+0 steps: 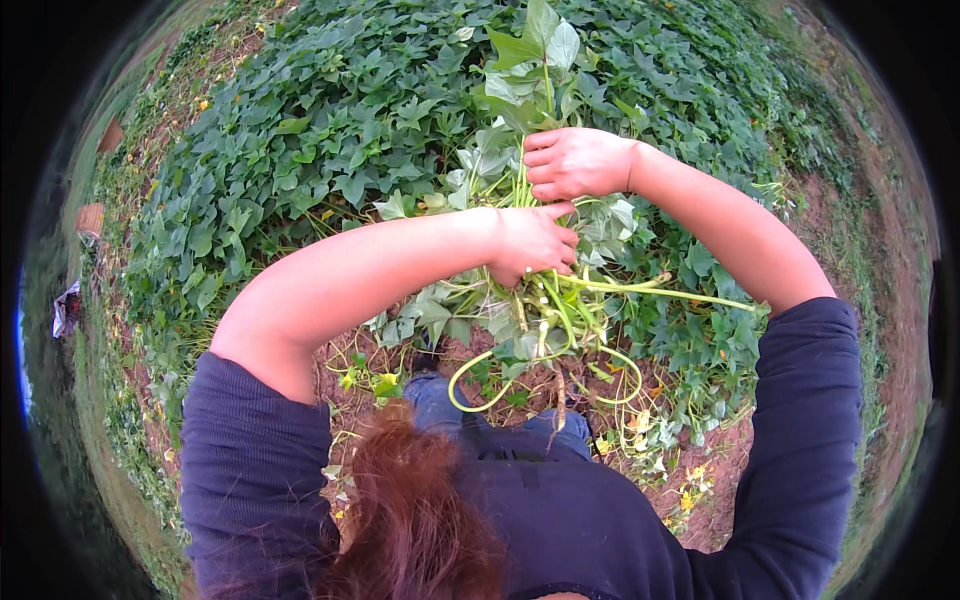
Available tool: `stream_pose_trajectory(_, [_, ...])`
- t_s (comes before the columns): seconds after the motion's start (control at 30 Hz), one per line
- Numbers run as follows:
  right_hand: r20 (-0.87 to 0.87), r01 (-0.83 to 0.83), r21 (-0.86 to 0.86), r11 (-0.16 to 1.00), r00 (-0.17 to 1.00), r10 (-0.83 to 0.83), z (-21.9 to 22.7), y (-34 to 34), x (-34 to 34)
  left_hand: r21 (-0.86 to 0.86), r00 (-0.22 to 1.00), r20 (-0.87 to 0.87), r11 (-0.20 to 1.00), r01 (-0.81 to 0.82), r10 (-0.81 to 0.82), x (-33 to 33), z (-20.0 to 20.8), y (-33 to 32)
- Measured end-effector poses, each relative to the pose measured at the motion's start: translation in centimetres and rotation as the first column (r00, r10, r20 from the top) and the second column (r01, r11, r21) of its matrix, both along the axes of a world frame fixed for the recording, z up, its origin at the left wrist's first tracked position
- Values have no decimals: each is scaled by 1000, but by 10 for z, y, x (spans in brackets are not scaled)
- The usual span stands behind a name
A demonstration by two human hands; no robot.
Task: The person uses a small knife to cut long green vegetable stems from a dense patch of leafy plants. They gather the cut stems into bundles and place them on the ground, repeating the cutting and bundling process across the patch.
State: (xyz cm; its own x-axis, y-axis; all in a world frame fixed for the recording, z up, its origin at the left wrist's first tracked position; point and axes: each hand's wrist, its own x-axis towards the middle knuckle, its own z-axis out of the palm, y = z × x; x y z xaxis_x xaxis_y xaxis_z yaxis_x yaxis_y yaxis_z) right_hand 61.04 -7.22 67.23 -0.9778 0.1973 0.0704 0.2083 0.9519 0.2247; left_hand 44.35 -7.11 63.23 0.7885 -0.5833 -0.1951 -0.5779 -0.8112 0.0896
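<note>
A bundle of sweet potato vines (562,312) is held upright in front of my body, over the near edge of the leafy bed. Wrapped round its pale green stems, my left hand (533,243) is closed, with cut stem ends and looping stems hanging below it. Just above and slightly to the right, my right hand (580,163) is closed on the upper stems. Broad green leaves (540,50) stick up past it, some showing pale undersides. One long stem (690,294) reaches out to the right. The fingertips of my right hand are partly hidden.
A dense bed of green vines (340,130) spreads ahead and to both sides. Reddish soil (722,478) with yellowed leaves lies near my legs. At the far left are a brown box-like object (90,218) and a white and purple bag (66,309).
</note>
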Motion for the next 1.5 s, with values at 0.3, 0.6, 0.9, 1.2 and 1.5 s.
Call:
stream_pose_trajectory(0.3, [-368,748,166,642,651,-664,34,-51,106,-175,832,-259,824,-539,490,-6,-52,17])
stream_pose_trajectory(0.6, [61,-409,-910,-63,19,-998,-97,-151,-80,-292,140,-553,-34,-956,821,8,-113,83])
stream_pose_trajectory(0.9, [350,-675,-729,-115,-223,-910,-169,-85,-187,-359,-261,-825,-821,-444,502,0,-138,60])
stream_pose_trajectory(1.2, [430,-415,-827,-379,-34,-902,-162,-124,-71,-420,-58,-902,-901,-108,427,-73,-135,-7])
stream_pose_trajectory(1.5, [359,-861,-493,126,-332,-872,-152,-126,-88,-582,-158,-799,-812,-43,580,-77,-175,-52])
